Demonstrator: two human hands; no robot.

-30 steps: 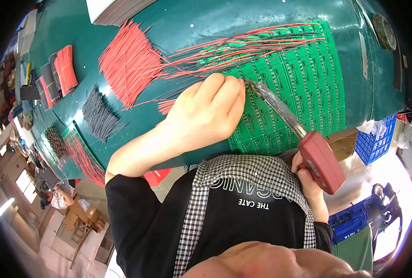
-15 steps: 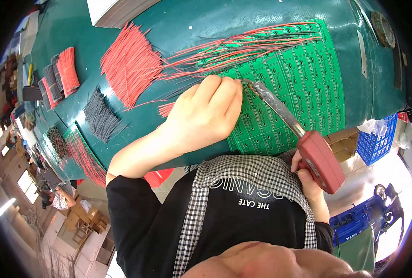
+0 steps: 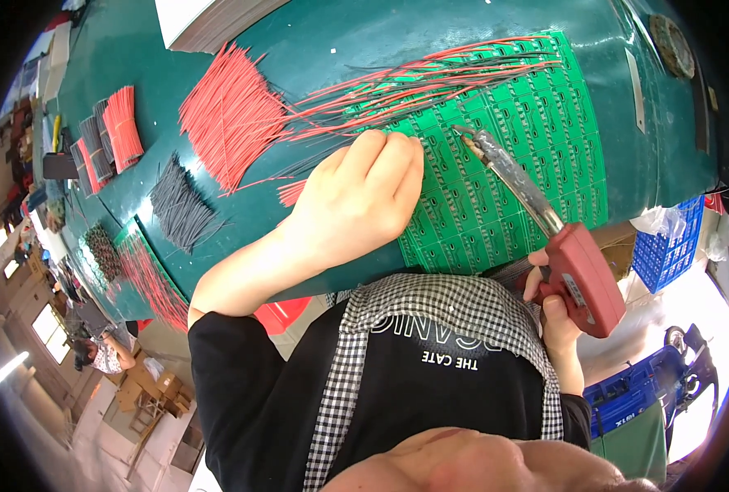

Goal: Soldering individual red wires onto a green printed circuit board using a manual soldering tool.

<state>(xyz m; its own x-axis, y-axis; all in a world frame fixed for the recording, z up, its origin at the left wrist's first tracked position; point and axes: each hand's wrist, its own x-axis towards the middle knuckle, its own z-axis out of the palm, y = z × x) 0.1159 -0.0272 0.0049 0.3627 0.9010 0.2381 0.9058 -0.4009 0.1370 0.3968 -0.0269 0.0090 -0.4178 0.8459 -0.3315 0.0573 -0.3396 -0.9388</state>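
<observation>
My left hand (image 3: 358,193) is closed in a pinch over the left part of a green circuit board panel (image 3: 508,176). Its fingertips are hidden beneath the knuckles, so what they hold does not show. Around the red handle of a soldering iron (image 3: 586,279), my right hand (image 3: 557,316) is wrapped at the panel's near right. The iron's dark tip points up and left, over the panel and a short way right of my left hand. Red and black wires (image 3: 430,82) lie across the panel's far rows, and some run beneath my left hand.
Left of the panel lie a loose pile of red wires (image 3: 229,115) and a pile of black wires (image 3: 182,203). Bundled wires (image 3: 120,127) rest farther left. A second, wired panel (image 3: 147,266) sits at the table's left edge. A blue crate (image 3: 668,246) stands beyond the right edge.
The soldering iron has moved right with my right hand, its tip drawing away from my left fingertips. My left hand has shifted slightly left, still closed.
</observation>
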